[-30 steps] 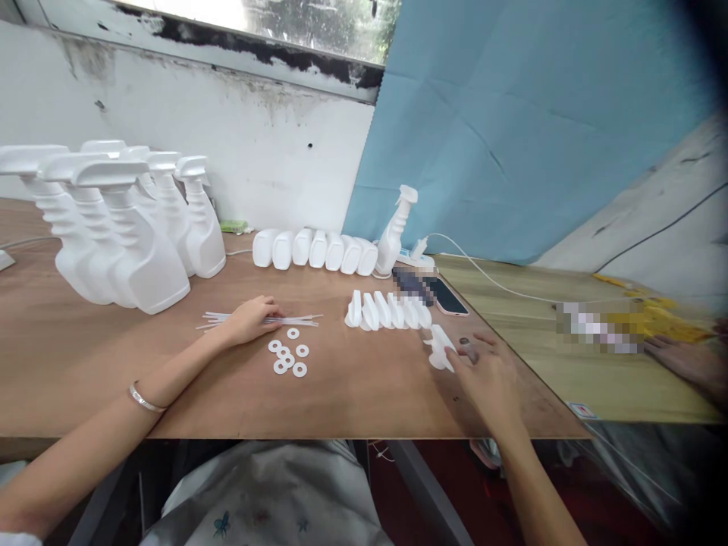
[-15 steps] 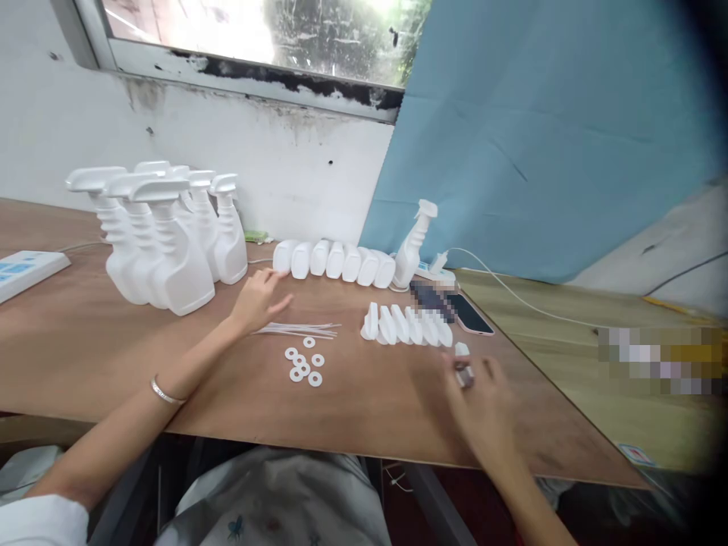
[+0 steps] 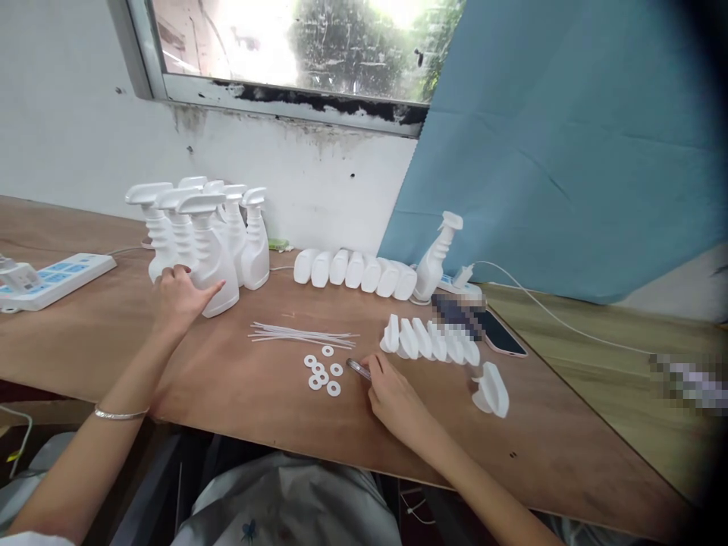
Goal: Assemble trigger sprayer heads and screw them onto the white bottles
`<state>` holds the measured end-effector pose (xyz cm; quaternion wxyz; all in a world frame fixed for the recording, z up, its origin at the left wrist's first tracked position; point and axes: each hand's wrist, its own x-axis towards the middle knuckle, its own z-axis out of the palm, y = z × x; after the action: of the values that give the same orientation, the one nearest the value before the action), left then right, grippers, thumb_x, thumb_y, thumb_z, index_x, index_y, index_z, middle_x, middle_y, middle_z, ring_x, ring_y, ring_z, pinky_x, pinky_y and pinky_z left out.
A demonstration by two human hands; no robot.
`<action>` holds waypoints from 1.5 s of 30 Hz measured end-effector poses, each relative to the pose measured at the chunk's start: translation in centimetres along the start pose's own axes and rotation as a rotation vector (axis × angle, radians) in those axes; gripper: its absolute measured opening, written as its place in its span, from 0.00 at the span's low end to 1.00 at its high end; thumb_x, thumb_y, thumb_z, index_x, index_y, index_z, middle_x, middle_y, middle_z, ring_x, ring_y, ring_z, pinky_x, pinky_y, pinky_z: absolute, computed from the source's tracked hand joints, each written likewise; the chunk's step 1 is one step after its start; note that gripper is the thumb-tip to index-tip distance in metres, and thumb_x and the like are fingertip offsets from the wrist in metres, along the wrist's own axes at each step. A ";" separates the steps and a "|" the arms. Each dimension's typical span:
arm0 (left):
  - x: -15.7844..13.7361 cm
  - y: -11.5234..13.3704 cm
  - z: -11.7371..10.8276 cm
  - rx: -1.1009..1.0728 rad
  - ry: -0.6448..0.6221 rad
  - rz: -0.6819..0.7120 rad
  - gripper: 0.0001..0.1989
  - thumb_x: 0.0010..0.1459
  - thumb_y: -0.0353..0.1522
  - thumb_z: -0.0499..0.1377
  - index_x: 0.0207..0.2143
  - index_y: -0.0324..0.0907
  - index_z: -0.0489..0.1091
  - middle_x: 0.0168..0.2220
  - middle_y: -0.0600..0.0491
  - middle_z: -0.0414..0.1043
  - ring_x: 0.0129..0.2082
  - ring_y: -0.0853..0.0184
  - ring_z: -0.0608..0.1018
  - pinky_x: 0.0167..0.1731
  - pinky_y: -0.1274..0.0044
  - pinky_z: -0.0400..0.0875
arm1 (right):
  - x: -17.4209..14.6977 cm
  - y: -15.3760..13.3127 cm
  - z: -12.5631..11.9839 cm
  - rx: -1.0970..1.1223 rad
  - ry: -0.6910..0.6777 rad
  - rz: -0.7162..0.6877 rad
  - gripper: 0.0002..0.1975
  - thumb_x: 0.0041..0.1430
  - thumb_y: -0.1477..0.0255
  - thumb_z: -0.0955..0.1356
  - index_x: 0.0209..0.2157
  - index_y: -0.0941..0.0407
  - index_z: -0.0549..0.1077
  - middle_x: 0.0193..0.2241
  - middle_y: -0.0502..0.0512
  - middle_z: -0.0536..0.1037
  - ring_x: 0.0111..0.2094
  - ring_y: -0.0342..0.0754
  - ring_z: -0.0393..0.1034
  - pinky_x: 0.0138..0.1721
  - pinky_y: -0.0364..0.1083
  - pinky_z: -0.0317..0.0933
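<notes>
My left hand (image 3: pixel 179 296) is at the front of a cluster of white spray bottles (image 3: pixel 213 258) on the left, thumb spread away from the fingers. It covers the lower part of some bottles; whether it touches them I cannot tell. My right hand (image 3: pixel 395 390) is closed around a small silvery, rounded thing (image 3: pixel 358 369), whose kind I cannot make out. Just left of it lie several flat white washers (image 3: pixel 334 388), some overlapping. Behind them is a loose bundle of thin white tubes (image 3: pixel 301 334). A single white trigger sprayer head (image 3: pixel 494 390) lies on the right.
Several sprayer heads (image 3: pixel 422 339) stand in a row behind my right hand. White bottles (image 3: pixel 356 271) lie side by side near the wall, with one upright spray bottle (image 3: pixel 435 262) at their right end. A phone (image 3: pixel 503 334) and power strips (image 3: pixel 68 277) are on the table.
My left hand has moved left, from the lying bottles to the standing cluster. My right hand has moved left to the washers, away from the single sprayer head. The view has shifted.
</notes>
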<state>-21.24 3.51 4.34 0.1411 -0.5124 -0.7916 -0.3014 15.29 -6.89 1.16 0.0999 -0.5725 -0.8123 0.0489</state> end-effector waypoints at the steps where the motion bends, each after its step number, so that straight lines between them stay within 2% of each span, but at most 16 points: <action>1: 0.1 0.0 0.2 0.033 -0.009 0.009 0.35 0.42 0.52 0.57 0.43 0.31 0.63 0.41 0.38 0.65 0.44 0.51 0.67 0.43 0.66 0.62 | 0.0 0.2 0.2 -0.050 0.012 -0.005 0.18 0.46 0.87 0.56 0.39 0.60 0.63 0.38 0.61 0.67 0.39 0.51 0.64 0.41 0.49 0.59; 6: -0.2 0.4 0.2 0.051 -0.041 -0.013 0.33 0.40 0.50 0.58 0.40 0.30 0.66 0.44 0.36 0.61 0.44 0.51 0.67 0.41 0.69 0.64 | -0.3 0.7 0.5 -0.034 0.192 -0.069 0.15 0.48 0.83 0.59 0.39 0.59 0.65 0.40 0.61 0.68 0.45 0.55 0.60 0.47 0.54 0.57; 10: -3.7 1.6 -1.5 -0.019 -0.035 0.037 0.29 0.45 0.48 0.56 0.42 0.35 0.63 0.37 0.44 0.68 0.36 0.55 0.73 0.33 0.71 0.66 | -0.5 -0.5 0.0 0.315 0.360 -0.053 0.14 0.53 0.76 0.62 0.43 0.57 0.63 0.45 0.60 0.67 0.49 0.53 0.59 0.50 0.55 0.55; 13: -7.9 2.8 -3.1 -0.098 0.025 0.151 0.25 0.48 0.48 0.55 0.42 0.38 0.61 0.30 0.50 0.71 0.29 0.58 0.75 0.25 0.74 0.66 | -0.3 -2.1 -0.4 0.702 0.249 0.010 0.21 0.52 0.68 0.66 0.48 0.53 0.61 0.49 0.57 0.65 0.47 0.51 0.62 0.48 0.55 0.58; 16: -11.5 4.4 -4.3 -0.300 0.202 0.575 0.19 0.51 0.39 0.57 0.43 0.41 0.61 0.40 0.48 0.73 0.37 0.62 0.76 0.33 0.75 0.68 | 0.2 -3.8 -0.6 1.138 0.128 0.047 0.27 0.47 0.65 0.69 0.49 0.51 0.60 0.52 0.55 0.64 0.51 0.50 0.60 0.49 0.52 0.58; 19: -13.8 5.7 -4.9 -0.390 0.316 1.018 0.15 0.51 0.30 0.57 0.43 0.39 0.61 0.44 0.44 0.71 0.45 0.61 0.73 0.41 0.73 0.67 | 0.8 -5.2 -1.3 1.550 0.179 0.110 0.23 0.47 0.64 0.69 0.46 0.51 0.64 0.50 0.53 0.68 0.51 0.49 0.61 0.50 0.50 0.57; 22: -14.8 6.0 -4.4 -0.402 0.280 1.161 0.16 0.53 0.27 0.54 0.46 0.37 0.61 0.46 0.41 0.70 0.49 0.59 0.70 0.43 0.70 0.66 | 0.9 -5.9 -2.6 1.797 0.323 0.223 0.16 0.50 0.60 0.67 0.38 0.54 0.71 0.43 0.54 0.73 0.47 0.49 0.65 0.48 0.50 0.58; 26: -15.3 4.6 -3.4 -0.507 0.011 1.092 0.23 0.53 0.30 0.54 0.52 0.40 0.57 0.50 0.42 0.66 0.52 0.57 0.66 0.49 0.64 0.61 | 0.4 -5.1 -4.5 2.008 0.454 0.352 0.09 0.47 0.64 0.68 0.24 0.57 0.72 0.37 0.54 0.77 0.47 0.51 0.66 0.45 0.50 0.61; 29: -15.5 3.7 -4.1 -0.761 -0.250 0.832 0.29 0.48 0.31 0.59 0.52 0.44 0.54 0.47 0.46 0.69 0.47 0.59 0.71 0.46 0.68 0.65 | 0.2 -4.1 -5.2 2.122 0.514 0.460 0.06 0.44 0.70 0.69 0.21 0.56 0.69 0.32 0.52 0.77 0.44 0.50 0.69 0.44 0.52 0.63; 33: -15.5 4.3 -6.1 -1.155 -0.923 0.118 0.27 0.47 0.42 0.59 0.48 0.42 0.58 0.32 0.51 0.74 0.28 0.65 0.76 0.26 0.77 0.70 | 0.3 -3.7 -5.3 2.233 0.459 0.672 0.04 0.44 0.75 0.67 0.20 0.57 0.66 0.22 0.48 0.75 0.34 0.46 0.72 0.41 0.53 0.66; 35: -15.4 5.1 -6.4 -1.283 -1.301 -0.303 0.23 0.51 0.47 0.51 0.40 0.36 0.65 0.21 0.52 0.70 0.14 0.71 0.70 0.12 0.81 0.62 | 0.4 -3.8 -5.4 2.298 0.438 0.666 0.04 0.45 0.76 0.66 0.20 0.57 0.66 0.20 0.48 0.74 0.32 0.45 0.72 0.41 0.53 0.67; 37: -15.6 5.7 -6.2 -1.340 -1.513 -0.573 0.25 0.54 0.47 0.47 0.34 0.33 0.67 0.14 0.53 0.65 0.07 0.76 0.60 0.06 0.84 0.52 | 0.4 -3.8 -5.6 2.353 0.470 0.621 0.03 0.45 0.77 0.66 0.22 0.58 0.66 0.20 0.47 0.74 0.30 0.44 0.72 0.42 0.52 0.67; 38: -15.7 5.9 -6.1 -1.363 -1.531 -0.620 0.24 0.54 0.47 0.46 0.36 0.33 0.67 0.15 0.53 0.66 0.07 0.76 0.59 0.06 0.84 0.51 | 0.4 -3.7 -5.7 2.372 0.498 0.622 0.03 0.46 0.77 0.66 0.23 0.58 0.67 0.20 0.46 0.73 0.30 0.43 0.72 0.42 0.52 0.66; 40: -16.1 6.1 -6.1 -1.461 -1.381 -0.537 0.23 0.55 0.44 0.46 0.44 0.37 0.65 0.25 0.49 0.72 0.14 0.72 0.69 0.12 0.82 0.62 | 0.4 -3.5 -5.9 2.397 0.558 0.661 0.02 0.47 0.77 0.66 0.24 0.57 0.66 0.19 0.45 0.72 0.28 0.41 0.71 0.42 0.51 0.66; 42: -16.3 5.9 -6.5 -1.515 -1.100 -0.247 0.25 0.53 0.43 0.50 0.52 0.43 0.59 0.43 0.46 0.70 0.35 0.62 0.75 0.30 0.73 0.72 | 0.4 -3.2 -6.0 2.405 0.621 0.705 0.03 0.48 0.77 0.65 0.24 0.57 0.66 0.19 0.44 0.71 0.27 0.40 0.71 0.41 0.49 0.67; 45: -16.4 5.4 -7.0 -1.279 -0.705 0.254 0.31 0.46 0.38 0.60 0.53 0.45 0.57 0.56 0.47 0.57 0.54 0.56 0.62 0.51 0.67 0.61 | 0.5 -3.1 -5.8 2.411 0.665 0.740 0.04 0.49 0.74 0.66 0.24 0.56 0.65 0.19 0.44 0.71 0.27 0.40 0.71 0.40 0.48 0.67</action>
<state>-9.87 -11.15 2.85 -0.4139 -0.6484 -0.3944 -0.5027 13.56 -7.67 7.47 0.7232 -0.2963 0.0108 0.6238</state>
